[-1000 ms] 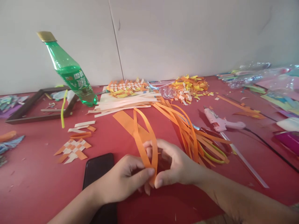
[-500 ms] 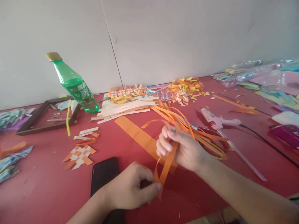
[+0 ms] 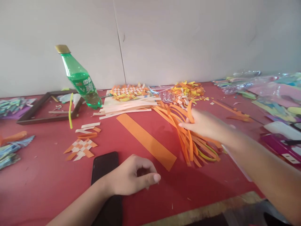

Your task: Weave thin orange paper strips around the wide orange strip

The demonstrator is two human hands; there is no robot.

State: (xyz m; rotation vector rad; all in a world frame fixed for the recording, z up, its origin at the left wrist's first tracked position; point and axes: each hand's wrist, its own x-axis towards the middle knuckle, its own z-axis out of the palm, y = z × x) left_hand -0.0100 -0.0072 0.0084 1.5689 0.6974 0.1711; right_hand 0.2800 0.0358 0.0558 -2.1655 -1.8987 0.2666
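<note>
My right hand (image 3: pixel 202 122) is over a loose bundle of orange paper strips (image 3: pixel 183 138), thumb and fingers closed on some of them. One curled strip end stands up beside its fingers, which are partly hidden. Low over the red table, my left hand (image 3: pixel 134 175) has curled fingers with the thumb against them, and no strip shows in it. Its wrist passes above a black phone (image 3: pixel 105 166). Between the hands and the white strips lies a wide orange paper band (image 3: pixel 145 141), flat and slanted.
White paper strips (image 3: pixel 127 106) lie behind the band. A small orange-and-white woven piece (image 3: pixel 81 148) is at left, near a dark frame (image 3: pixel 44 119) and a tilted green bottle (image 3: pixel 82 81). Orange and yellow scraps (image 3: pixel 188 91) are piled by the wall. A purple object (image 3: pixel 279 147) sits right.
My right hand has moved forward and right to the bundle, carrying the orange strips out of my left hand. My left hand has stayed almost in place. The wide band is uncovered.
</note>
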